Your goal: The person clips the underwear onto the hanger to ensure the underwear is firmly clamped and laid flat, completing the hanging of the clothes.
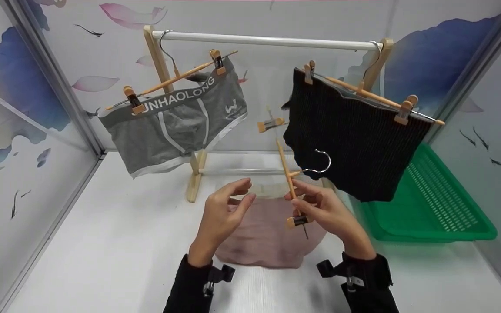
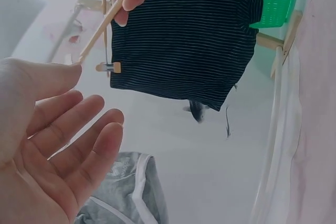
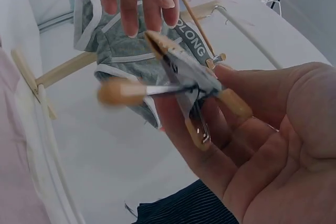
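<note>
A wooden clip hanger with a metal hook is pinched between the thumb and fingers of my right hand. It stands steeply tilted, one clip near that hand and another clip at its far end. My left hand is held up to the left, fingers loosely bent and grasping nothing. In the left wrist view the hanger's rod seems to end by the left thumb; contact is unclear. Under both hands, a pink garment with a pale upper edge lies flat on the white table.
Behind stands a wooden rack with a white bar. Grey boxer briefs hang from it at left on a clip hanger, and a black ribbed garment hangs at right. A green basket sits at the right, partly behind the black garment.
</note>
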The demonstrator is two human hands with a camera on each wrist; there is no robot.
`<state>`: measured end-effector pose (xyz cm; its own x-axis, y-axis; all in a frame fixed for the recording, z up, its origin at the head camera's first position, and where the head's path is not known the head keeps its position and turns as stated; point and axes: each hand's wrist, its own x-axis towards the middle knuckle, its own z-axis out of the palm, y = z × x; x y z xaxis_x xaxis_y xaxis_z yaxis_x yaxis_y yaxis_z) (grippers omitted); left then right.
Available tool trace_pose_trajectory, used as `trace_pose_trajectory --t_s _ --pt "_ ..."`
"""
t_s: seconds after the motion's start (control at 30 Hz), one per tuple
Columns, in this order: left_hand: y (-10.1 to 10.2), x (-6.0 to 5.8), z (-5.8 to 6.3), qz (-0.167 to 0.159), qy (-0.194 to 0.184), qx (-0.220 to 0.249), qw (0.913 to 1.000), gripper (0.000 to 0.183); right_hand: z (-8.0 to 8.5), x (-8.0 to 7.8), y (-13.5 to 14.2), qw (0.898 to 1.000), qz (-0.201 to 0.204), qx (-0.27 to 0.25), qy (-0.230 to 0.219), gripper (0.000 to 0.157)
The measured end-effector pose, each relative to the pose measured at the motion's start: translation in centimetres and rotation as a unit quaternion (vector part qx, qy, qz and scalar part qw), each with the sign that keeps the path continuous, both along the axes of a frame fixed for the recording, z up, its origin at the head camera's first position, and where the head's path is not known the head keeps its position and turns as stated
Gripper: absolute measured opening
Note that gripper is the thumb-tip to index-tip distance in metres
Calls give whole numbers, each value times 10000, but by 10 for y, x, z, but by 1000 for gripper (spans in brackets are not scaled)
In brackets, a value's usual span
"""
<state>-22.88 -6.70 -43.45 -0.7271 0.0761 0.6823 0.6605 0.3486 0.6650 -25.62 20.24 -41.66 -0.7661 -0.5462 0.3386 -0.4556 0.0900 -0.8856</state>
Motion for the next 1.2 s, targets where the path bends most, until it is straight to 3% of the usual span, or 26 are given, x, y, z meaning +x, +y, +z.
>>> trace_pose_trajectory --t_s 0.2,0.33,0.53,0.67,0.83,1.03,1.2 --pt "-4 -2 -2 -94 -758 817 9937 56 -4 -1 -2 9965 461 360 595 40" --pt "-10 -2 0 -111 -1195 1736 9775 69 -5 0 -1 9943 847 401 511 37" --pt "-19 -4 1 -328 -1249 2627 9562 62 -4 -2 1 9908 1216 528 266 37" --pt "-24 -5 1 -540 -1326 2763 9503 45 -3 -3 5 9919 1064 659 197 35" --pt "-29 -6 2 -469 -1419 2744 9499 28 -2 -5 12 9950 758 645 57 33" --pt "-31 -6 4 -373 -1492 3060 9395 26 -2 -4 20 9961 -9 856 204 40" --pt "-32 -6 5 -159 -1216 3486 9292 28 -4 -5 25 9936 -515 983 194 48"
